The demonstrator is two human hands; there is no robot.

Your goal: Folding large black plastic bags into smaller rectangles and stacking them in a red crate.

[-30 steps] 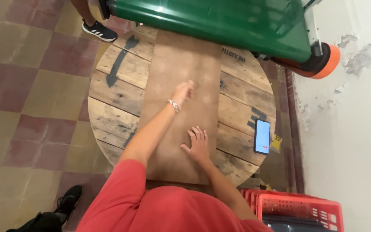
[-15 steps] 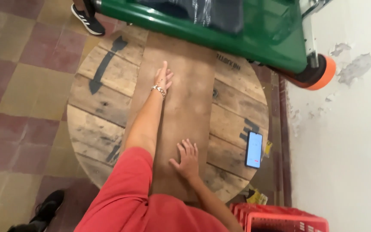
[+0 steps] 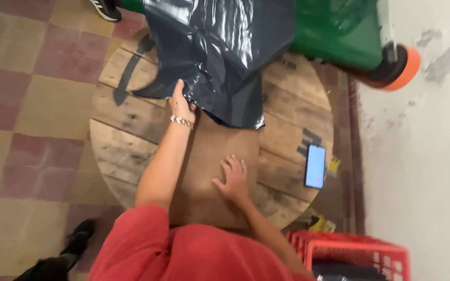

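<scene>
A brown cardboard sheet [image 3: 214,166] lies across a round wooden spool table [image 3: 126,140]. My right hand [image 3: 233,179] rests flat on the cardboard with its fingers spread. My left hand [image 3: 182,103], with a bracelet at the wrist, reaches forward and touches the edge of a black plastic bag [image 3: 220,52]. The bag hangs over the far part of the table and hides the far end of the cardboard. Whether the left fingers pinch the plastic is unclear.
A green wheeled bin [image 3: 350,31] with an orange wheel [image 3: 407,67] stands behind the table. A phone [image 3: 315,165] lies at the table's right edge. A red crate [image 3: 360,255] sits at bottom right, near a white wall. Another person's shoe [image 3: 105,8] shows at the top.
The view has shifted forward. A black plastic bag has come over the far part of the table, and my left hand has moved from the cardboard to the bag's edge. My right hand stays on the cardboard.
</scene>
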